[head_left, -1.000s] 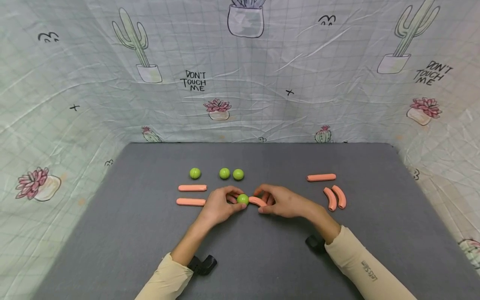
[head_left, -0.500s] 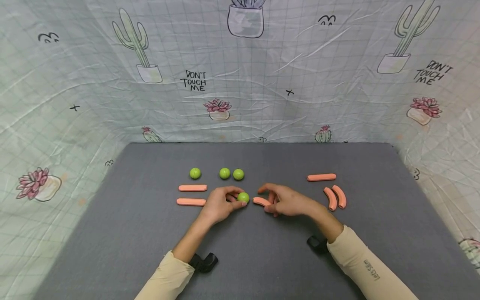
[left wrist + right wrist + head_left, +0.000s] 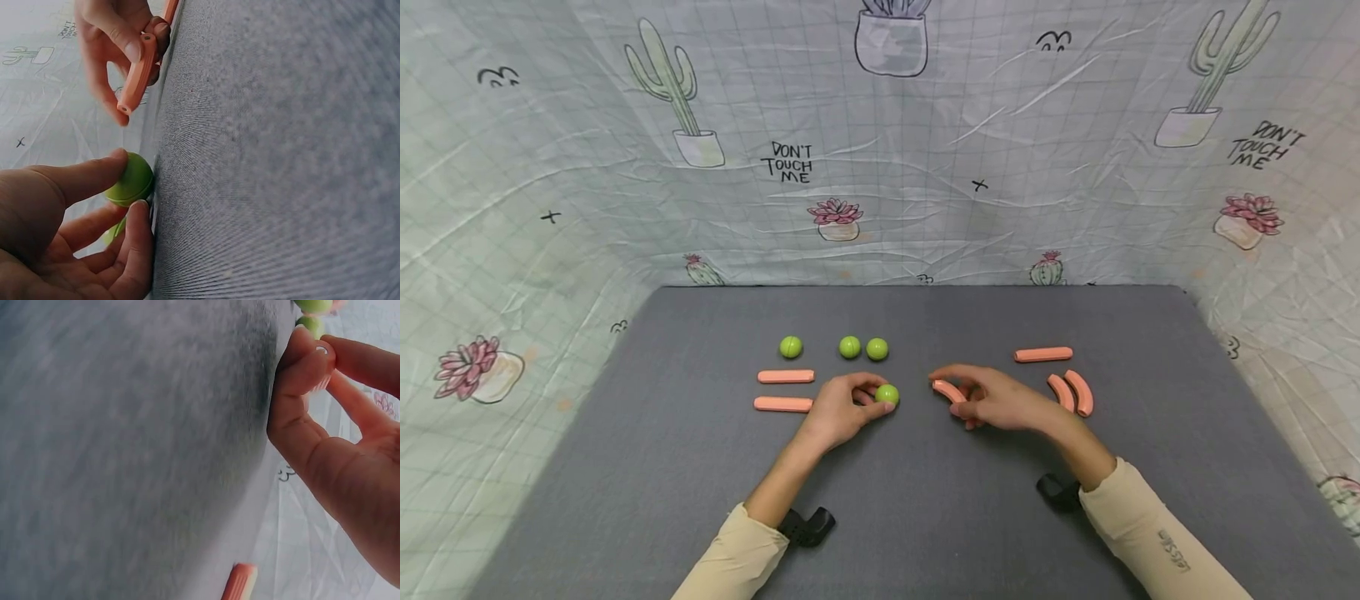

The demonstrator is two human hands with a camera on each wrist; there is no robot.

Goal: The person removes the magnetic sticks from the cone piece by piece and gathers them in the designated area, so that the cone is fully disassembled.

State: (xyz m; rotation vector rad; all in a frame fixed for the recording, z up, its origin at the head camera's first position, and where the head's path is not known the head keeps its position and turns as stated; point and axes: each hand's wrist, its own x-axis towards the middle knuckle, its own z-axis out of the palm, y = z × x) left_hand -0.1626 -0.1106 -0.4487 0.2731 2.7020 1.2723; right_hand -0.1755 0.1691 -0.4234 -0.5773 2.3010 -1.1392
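My left hand [image 3: 841, 410] pinches a glossy green ball [image 3: 887, 395] between thumb and fingers, just above or on the grey table; the left wrist view shows a seam round the ball [image 3: 132, 180]. To its right, my right hand [image 3: 1003, 402] holds a short curved orange stick [image 3: 948, 390] with thumb and fingers. A small hole shows in each end of this curved stick [image 3: 140, 72] in the left wrist view. A gap separates the stick from the ball. In the right wrist view, fingers cover most of the curved stick [image 3: 322, 380].
Behind my left hand lie a green ball [image 3: 791, 347] and a pair of green balls [image 3: 850, 347]. Two straight orange sticks [image 3: 786, 377] lie left of it. At right are a straight stick [image 3: 1043, 355] and two curved sticks [image 3: 1079, 393]. A printed curtain [image 3: 925, 167] surrounds the table [image 3: 880, 517].
My right hand has drawn the curved stick off to the right, away from the green ball that it met a second ago. My left hand has stayed nearly still with the ball.
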